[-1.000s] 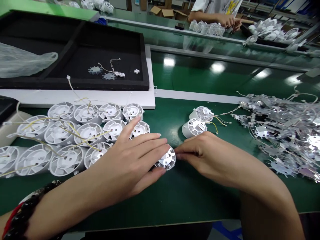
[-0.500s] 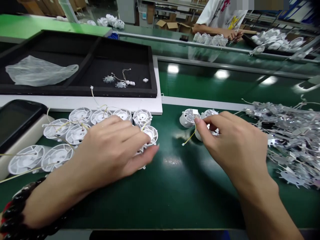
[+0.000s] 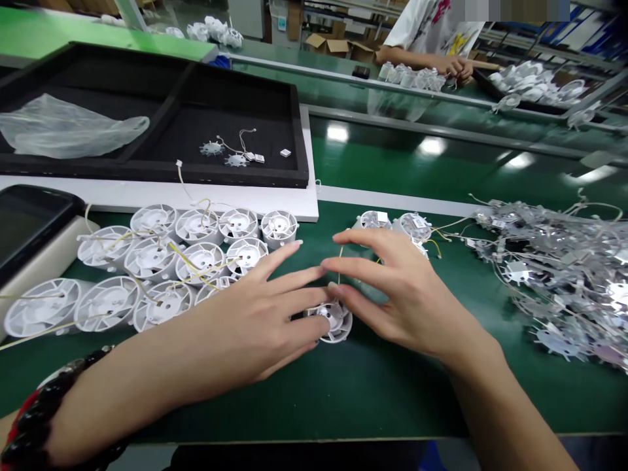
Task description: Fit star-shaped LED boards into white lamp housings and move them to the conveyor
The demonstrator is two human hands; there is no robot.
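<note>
A small white plastic fan-shaped housing (image 3: 337, 322) lies on its side on the green bench mat (image 3: 383, 399), between my two hands. My left hand (image 3: 265, 314) is spread over it, with its lower fingertips on the housing's rim. My right hand (image 3: 397, 288) arches just above and behind it, and a thin wire (image 3: 340, 261) rises beside those fingertips. Several matching housings (image 3: 201, 261) stand in a packed group to the left, some trailing yellow wires. Two more housings (image 3: 415, 226) sit beyond my right hand, partly hidden by its fingers.
A heap of metal star-shaped boards with wires (image 3: 554, 275) covers the bench's right side. Behind sits a black tray (image 3: 147, 173) holding a plastic bag and small boards. A tablet (image 3: 24, 229) lies at the left. A co-worker's hands (image 3: 454, 65) work at the far bench.
My hands have come together over the single housing, which now lies right of the group. My right hand has left the two rear housings and moved toward the front left.
</note>
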